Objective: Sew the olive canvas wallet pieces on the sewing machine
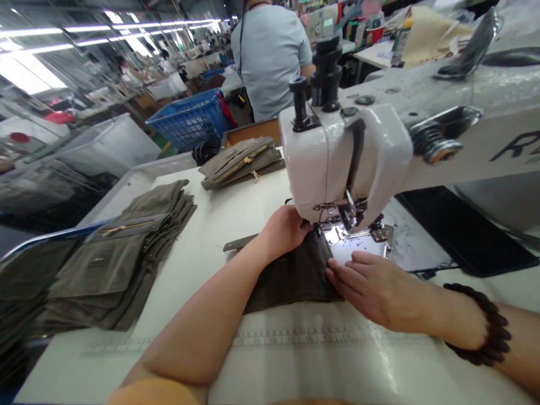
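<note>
A dark olive-brown fabric panel (295,275) lies flat under the head of a white sewing machine (310,163). My left hand (283,229) is closed on the panel's far edge, close beside the needle area; the machine head hides part of its fingers. At the panel's right edge, my right hand (375,287) rests its fingertips on the fabric, with fingers stretched out and the thumb raised apart. A narrow strip of the same cloth (240,242) sticks out to the left of my left wrist. Lamp light falls on the metal needle plate (358,244).
Stacked olive fabric pieces (101,270) with zippers sit at the left. More zippered pieces (242,160) lie behind the panel. A printed ruler (295,337) crosses the table's front. A black flat object (464,230) lies right. Beyond are a blue crate (189,118) and a person (270,56).
</note>
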Demonstrator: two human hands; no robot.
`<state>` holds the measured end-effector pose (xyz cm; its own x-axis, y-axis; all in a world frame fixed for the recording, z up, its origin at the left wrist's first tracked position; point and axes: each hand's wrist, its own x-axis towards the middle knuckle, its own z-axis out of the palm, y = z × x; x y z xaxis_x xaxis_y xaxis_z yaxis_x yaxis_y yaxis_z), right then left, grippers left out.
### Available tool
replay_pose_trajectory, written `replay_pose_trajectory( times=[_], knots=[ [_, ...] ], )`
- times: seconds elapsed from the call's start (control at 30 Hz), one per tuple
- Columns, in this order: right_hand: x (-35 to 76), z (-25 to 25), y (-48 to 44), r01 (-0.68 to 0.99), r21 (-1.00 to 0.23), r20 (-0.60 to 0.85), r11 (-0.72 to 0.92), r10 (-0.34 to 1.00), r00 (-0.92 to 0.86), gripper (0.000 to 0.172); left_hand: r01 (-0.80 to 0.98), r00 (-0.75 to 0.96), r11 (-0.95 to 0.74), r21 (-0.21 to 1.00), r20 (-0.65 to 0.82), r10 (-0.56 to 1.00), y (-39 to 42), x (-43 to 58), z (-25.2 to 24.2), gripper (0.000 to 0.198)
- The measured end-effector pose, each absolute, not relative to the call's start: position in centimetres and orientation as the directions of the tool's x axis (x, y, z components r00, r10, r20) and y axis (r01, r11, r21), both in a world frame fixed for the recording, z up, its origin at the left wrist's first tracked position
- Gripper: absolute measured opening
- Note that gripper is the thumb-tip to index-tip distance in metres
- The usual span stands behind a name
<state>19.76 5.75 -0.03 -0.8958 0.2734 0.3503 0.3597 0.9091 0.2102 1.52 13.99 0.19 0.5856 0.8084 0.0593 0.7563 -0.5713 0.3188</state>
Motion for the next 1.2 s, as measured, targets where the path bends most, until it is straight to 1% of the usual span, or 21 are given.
replay_pose_trajectory(
  times=[0.27,0.43,0.57,0.67,0.77,1.0,1.1,1.2],
  knots=[
    [19.66,-0.18,5.83,0.354,0.208,0.359,0.912,0.265,-0.895,0.034,0.739,0.587,-0.579,0.345,0.091,0.804,14.04,1.49,0.29,0.016],
    [19.67,-0.50,6.12,0.370,0.200,0.350,0.907,0.287,-0.892,0.036,0.756,0.577,-0.561,0.337,0.064,0.815,14.55,1.38,0.21,0.017],
    [19.69,-0.40,5.92,0.346,0.198,0.335,0.917,0.268,-0.903,0.037,0.731,0.597,-0.575,0.367,0.063,0.800,14.62,1.20,0.27,0.017],
    [19.74,-0.33,5.70,0.328,0.177,0.348,0.928,0.253,-0.903,0.037,0.727,0.603,-0.574,0.378,0.050,0.796,14.56,1.12,0.30,0.017],
    [19.77,-0.37,5.72,0.341,0.162,0.364,0.926,0.265,-0.893,0.036,0.723,0.609,-0.575,0.384,0.038,0.792,14.57,1.10,0.20,0.019],
    [19.85,-0.58,5.82,0.368,0.154,0.376,0.917,0.290,-0.880,0.036,0.716,0.606,-0.593,0.368,0.093,0.790,14.34,1.20,0.06,0.020],
    [19.85,-0.58,5.80,0.383,0.156,0.355,0.911,0.310,-0.882,0.036,0.740,0.584,-0.572,0.354,0.082,0.808,14.37,1.30,0.03,0.015],
    [19.86,-0.70,5.97,0.404,0.152,0.326,0.902,0.340,-0.882,0.037,0.768,0.552,-0.545,0.336,0.084,0.830,14.69,1.38,-0.10,0.015]
  ],
)
